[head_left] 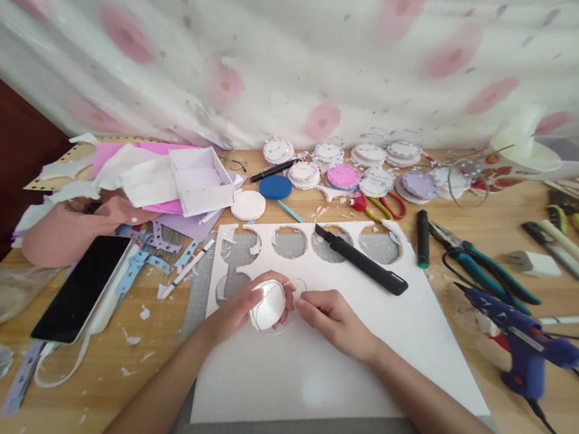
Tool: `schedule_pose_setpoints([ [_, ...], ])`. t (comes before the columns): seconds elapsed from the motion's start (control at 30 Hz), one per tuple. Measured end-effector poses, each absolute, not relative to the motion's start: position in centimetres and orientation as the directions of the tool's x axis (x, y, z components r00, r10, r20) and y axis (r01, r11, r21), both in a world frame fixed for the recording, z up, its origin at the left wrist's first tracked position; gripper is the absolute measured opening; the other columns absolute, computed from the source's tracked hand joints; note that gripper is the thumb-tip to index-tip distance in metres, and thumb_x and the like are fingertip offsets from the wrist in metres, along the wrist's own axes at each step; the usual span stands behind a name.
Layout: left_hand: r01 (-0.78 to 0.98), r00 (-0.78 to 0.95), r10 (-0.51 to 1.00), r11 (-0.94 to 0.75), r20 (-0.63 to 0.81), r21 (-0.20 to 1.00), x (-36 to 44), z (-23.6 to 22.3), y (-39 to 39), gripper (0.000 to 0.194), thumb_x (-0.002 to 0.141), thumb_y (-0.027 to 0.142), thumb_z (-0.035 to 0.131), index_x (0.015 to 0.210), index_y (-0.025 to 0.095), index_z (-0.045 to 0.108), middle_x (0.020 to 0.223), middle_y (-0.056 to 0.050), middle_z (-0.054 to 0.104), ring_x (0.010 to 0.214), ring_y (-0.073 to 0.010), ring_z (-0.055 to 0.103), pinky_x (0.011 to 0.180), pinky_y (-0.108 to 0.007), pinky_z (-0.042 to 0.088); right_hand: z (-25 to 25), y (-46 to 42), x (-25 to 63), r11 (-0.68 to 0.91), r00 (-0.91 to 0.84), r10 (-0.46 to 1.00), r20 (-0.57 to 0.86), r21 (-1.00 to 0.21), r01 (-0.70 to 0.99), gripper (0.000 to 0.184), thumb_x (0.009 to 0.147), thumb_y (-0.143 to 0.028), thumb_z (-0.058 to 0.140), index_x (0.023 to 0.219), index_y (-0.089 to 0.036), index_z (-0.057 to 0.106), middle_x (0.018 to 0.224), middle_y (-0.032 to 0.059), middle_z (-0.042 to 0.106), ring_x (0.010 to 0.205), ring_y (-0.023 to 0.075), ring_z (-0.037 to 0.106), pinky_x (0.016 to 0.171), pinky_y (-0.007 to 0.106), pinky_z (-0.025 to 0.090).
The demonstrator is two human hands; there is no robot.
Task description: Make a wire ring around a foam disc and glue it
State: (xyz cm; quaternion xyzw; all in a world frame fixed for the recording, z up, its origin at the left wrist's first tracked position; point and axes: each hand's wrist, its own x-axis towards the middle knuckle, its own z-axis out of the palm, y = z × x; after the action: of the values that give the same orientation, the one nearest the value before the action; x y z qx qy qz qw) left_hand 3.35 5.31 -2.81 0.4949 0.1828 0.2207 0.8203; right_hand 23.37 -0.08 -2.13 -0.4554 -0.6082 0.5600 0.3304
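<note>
My left hand point(236, 309) curls around a white round disc point(267, 304) and holds it tilted over a white foam sheet point(331, 367). My right hand point(330, 317) rests on the sheet just right of the disc, its fingers pinched at the disc's edge near a faint traced circle. What the pinch holds is too small to make out. The sheet has several round holes cut along its far edge and lies on a grey cutting mat point(195, 298). A black utility knife point(360, 259) lies on the sheet beyond my hands.
A phone point(82, 287) lies at left beside paper scraps and a white box point(201, 180). Several decorated discs point(344, 176), red-handled scissors point(381, 204) and a black marker point(423, 238) sit beyond the sheet. Teal pliers point(478, 265) and a blue glue gun point(522, 342) lie at right.
</note>
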Motion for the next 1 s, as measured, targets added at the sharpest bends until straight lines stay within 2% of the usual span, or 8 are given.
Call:
schedule_pose_setpoints([
  [0.33, -0.179, 0.855, 0.517, 0.389, -0.053, 0.904, 3.18, -2.42, 5.37, 0.071, 0.069, 0.066, 0.066, 0.119, 0.017, 0.054, 0.095, -0.010, 0.059, 0.075, -0.0178, 0.056, 0.062, -0.025, 0.044, -2.77, -0.34, 23.58, -0.086, -0.334, 0.933, -0.133, -0.985, 0.150, 0.043, 0.095, -0.045, 0.042, 0.066, -0.016, 0.055, 0.058, -0.0046, 0.035, 0.055, 0.0090, 0.028, 0.051, 0.023, 0.025],
  [0.47, -0.192, 0.839, 0.541, 0.399, -0.061, 0.897, 3.15, -2.47, 5.31, 0.070, 0.070, 0.060, 0.069, 0.123, 0.017, 0.053, 0.092, -0.010, 0.062, 0.071, -0.0162, 0.056, 0.060, -0.025, 0.044, -2.88, -0.29, 23.56, -0.078, -0.278, 0.953, -0.118, -0.985, 0.151, 0.043, 0.095, -0.044, 0.043, 0.060, -0.018, 0.044, 0.056, -0.0053, 0.031, 0.054, 0.0089, 0.027, 0.050, 0.023, 0.025],
  [0.57, -0.202, 0.817, 0.572, 0.407, -0.075, 0.891, 3.09, -2.58, 5.30, 0.068, 0.071, 0.056, 0.070, 0.122, 0.015, 0.054, 0.088, -0.010, 0.064, 0.067, -0.0156, 0.056, 0.058, -0.025, 0.044, -2.90, -0.28, 23.58, -0.042, -0.213, 0.974, -0.077, -0.986, 0.160, 0.044, 0.095, -0.041, 0.043, 0.058, -0.018, 0.039, 0.055, -0.0046, 0.037, 0.053, 0.0089, 0.032, 0.050, 0.023, 0.028],
  [0.73, -0.214, 0.819, 0.567, 0.444, -0.088, 0.870, 3.02, -2.91, 5.37, 0.064, 0.075, 0.059, 0.064, 0.118, 0.012, 0.056, 0.085, -0.012, 0.066, 0.066, -0.0175, 0.060, 0.054, -0.025, 0.045, -2.67, -0.44, 23.55, 0.049, -0.126, 0.992, 0.029, -0.987, 0.154, 0.035, 0.096, -0.036, 0.045, 0.067, -0.018, 0.051, 0.061, -0.0021, 0.049, 0.056, 0.0097, 0.044, 0.055, 0.023, 0.036],
  [0.83, -0.194, 0.826, 0.554, 0.450, -0.102, 0.872, 2.96, -3.04, 5.39, 0.064, 0.075, 0.060, 0.063, 0.116, 0.011, 0.057, 0.084, -0.012, 0.067, 0.065, -0.0175, 0.061, 0.052, -0.023, 0.044, -2.53, -0.67, 23.53, 0.065, -0.087, 0.994, 0.062, -0.997, 0.031, 0.028, 0.095, -0.036, 0.048, 0.073, -0.019, 0.053, 0.064, -0.0012, 0.055, 0.055, 0.0094, 0.049, 0.054, 0.022, 0.040],
  [1.0, -0.178, 0.840, 0.533, 0.447, -0.101, 0.877, 3.05, -2.72, 5.38, 0.061, 0.078, 0.057, 0.062, 0.118, 0.011, 0.056, 0.085, -0.013, 0.067, 0.065, -0.0174, 0.062, 0.053, -0.024, 0.044, -2.91, -0.81, 23.87, -0.102, -0.142, 0.988, -0.061, -0.947, -0.306, 0.023, 0.093, -0.038, 0.054, 0.080, -0.020, 0.050, 0.050, -0.0061, 0.054, 0.038, 0.0061, 0.041, 0.040, 0.018, 0.034],
])
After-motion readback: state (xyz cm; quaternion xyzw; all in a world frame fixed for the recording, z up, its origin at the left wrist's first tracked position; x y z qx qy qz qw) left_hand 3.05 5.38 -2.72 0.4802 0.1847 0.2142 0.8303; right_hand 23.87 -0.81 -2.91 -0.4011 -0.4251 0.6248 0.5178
